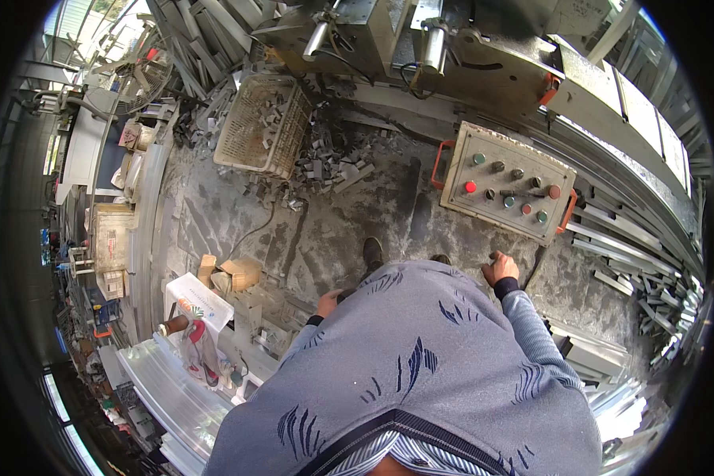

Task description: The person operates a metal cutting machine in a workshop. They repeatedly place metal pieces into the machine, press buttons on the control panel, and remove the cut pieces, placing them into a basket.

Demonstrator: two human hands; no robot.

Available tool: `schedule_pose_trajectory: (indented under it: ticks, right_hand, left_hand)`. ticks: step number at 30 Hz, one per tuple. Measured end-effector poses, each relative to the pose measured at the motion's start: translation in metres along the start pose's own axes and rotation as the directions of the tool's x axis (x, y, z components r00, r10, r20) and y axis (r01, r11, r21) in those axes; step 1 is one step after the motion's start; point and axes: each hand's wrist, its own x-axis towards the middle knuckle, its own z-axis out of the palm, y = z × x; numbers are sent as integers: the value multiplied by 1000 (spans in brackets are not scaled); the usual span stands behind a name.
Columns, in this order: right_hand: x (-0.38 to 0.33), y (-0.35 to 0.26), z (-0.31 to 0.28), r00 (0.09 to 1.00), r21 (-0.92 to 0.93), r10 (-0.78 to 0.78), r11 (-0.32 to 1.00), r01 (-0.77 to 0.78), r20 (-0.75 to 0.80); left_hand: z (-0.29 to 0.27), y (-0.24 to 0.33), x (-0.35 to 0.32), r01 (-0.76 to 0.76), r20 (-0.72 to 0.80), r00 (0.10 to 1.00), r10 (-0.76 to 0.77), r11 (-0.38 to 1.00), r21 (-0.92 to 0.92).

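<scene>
Torso hiding both hands' fingers, grip unclear, control panel (506,192) near right hand (500,268), basket (263,124) beyond

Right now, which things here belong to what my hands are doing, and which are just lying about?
In hand:
- right hand, hanging just below the control box with coloured buttons
- left hand, low by the body; grip unclear

Lying about:
- plastic basket
- metal offcuts on the floor
- cardboard boxes
- aluminium profiles
</scene>
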Motion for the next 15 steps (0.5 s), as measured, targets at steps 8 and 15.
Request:
schedule_pose_trajectory:
  ticks: [8, 15]
  right_hand:
    - [70, -69, -49, 898, 897, 13, 48, -440, 440]
    - [102, -95, -64, 796, 805, 175, -275, -525, 579]
  left_hand:
    - [10, -17, 10, 33, 30, 999, -24, 946, -323]
    - [2, 62, -16, 291, -76, 921, -381, 807, -514]
